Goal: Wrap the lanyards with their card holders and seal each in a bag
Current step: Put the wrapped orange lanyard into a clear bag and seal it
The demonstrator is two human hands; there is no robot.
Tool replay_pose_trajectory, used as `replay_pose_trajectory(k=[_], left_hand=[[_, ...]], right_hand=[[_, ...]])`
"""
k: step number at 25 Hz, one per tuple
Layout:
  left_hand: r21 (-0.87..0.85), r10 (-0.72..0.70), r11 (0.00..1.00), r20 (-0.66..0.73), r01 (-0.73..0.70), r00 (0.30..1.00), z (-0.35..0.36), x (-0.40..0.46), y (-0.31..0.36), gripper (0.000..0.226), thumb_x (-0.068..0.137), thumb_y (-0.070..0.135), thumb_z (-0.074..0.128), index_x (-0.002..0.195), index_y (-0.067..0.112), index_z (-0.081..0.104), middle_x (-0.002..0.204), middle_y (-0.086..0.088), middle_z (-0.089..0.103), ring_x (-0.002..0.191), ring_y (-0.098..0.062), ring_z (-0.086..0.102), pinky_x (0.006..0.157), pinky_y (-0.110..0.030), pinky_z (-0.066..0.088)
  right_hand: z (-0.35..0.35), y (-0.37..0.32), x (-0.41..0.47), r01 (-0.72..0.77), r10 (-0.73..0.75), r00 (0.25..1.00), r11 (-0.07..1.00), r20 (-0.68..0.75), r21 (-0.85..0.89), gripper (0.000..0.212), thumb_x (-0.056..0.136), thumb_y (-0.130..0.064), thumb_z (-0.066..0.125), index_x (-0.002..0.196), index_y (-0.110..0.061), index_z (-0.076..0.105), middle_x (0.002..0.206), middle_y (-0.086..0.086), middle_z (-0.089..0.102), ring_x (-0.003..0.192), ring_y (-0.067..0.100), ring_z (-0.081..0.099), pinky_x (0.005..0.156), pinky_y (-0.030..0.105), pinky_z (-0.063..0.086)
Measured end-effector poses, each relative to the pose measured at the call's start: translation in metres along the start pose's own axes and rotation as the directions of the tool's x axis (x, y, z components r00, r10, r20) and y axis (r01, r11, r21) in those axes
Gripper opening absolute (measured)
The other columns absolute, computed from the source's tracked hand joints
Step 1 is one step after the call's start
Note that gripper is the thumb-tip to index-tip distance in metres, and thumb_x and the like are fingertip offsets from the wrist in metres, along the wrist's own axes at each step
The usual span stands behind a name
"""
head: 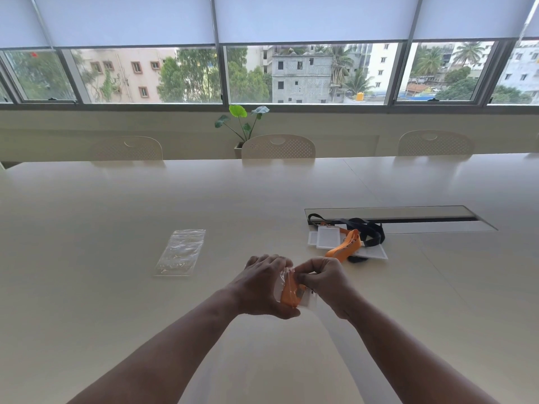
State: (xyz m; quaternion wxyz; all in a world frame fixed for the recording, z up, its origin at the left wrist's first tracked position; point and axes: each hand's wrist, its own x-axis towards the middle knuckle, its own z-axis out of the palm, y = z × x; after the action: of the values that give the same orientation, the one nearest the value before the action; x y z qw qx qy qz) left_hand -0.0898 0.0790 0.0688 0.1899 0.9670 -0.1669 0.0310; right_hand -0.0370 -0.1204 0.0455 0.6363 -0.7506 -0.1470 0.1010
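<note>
Lanyard bundle (291, 294), orange and wound tight around its white card holder, sits inside a small clear bag (284, 279) between your two hands, its long axis running roughly upright with the bag's mouth at the top. Your left hand (264, 287) is closed around the bag's side and bottom; your right hand (323, 282) pinches the crinkled top edge with curled fingers. No writing can be read on the bag or holder. Beyond your right hand, on the pale glossy surface (116, 301), lies a loose heap of orange and black lanyards (354, 239) with flat white rectangular holders. Beyond your left hand lies a flat stack of glossy clear bags (180, 252), long axis pointing away from you.
</note>
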Motion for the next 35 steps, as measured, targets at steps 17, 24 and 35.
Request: replay_pose_trajectory(k=[17,24,35], left_hand=[[-0.031,-0.020,0.999,0.012,0.021,1.000,0.005,0.003,-0.009,0.105,0.059,0.079,0.074,0.144,0.025,0.045,0.139,0.008,0.055,0.129,-0.013,0.047,0.112,-0.035,0.032],[-0.023,-0.016,1.000,-0.003,0.016,1.000,0.007,0.001,-0.006,0.101,0.063,0.070,0.078,0.146,0.024,0.043,0.136,0.006,0.055,0.125,-0.016,0.053,0.110,-0.037,0.036],[-0.039,0.003,0.999,-0.091,-0.007,0.996,0.005,0.000,-0.008,0.102,0.068,0.066,0.078,0.150,0.018,0.042,0.146,0.004,0.051,0.131,-0.017,0.049,0.111,-0.028,0.030]], right_hand=[[0.011,-0.009,-0.012,-0.105,0.085,0.981,0.988,0.176,0.112,0.018,0.094,-0.010,0.065,0.111,-0.011,0.070,0.099,0.007,0.079,0.092,0.024,0.076,0.076,0.033,0.061],[0.018,-0.017,-0.016,-0.105,0.090,0.994,0.960,0.067,0.259,0.039,0.083,0.007,0.076,0.111,-0.009,0.055,0.103,0.014,0.074,0.090,0.031,0.074,0.070,0.036,0.061],[0.010,-0.012,-0.010,-0.209,0.205,0.978,0.941,0.044,0.267,0.041,0.087,0.009,0.068,0.114,-0.015,0.049,0.104,0.019,0.061,0.081,0.025,0.068,0.076,0.036,0.060]])
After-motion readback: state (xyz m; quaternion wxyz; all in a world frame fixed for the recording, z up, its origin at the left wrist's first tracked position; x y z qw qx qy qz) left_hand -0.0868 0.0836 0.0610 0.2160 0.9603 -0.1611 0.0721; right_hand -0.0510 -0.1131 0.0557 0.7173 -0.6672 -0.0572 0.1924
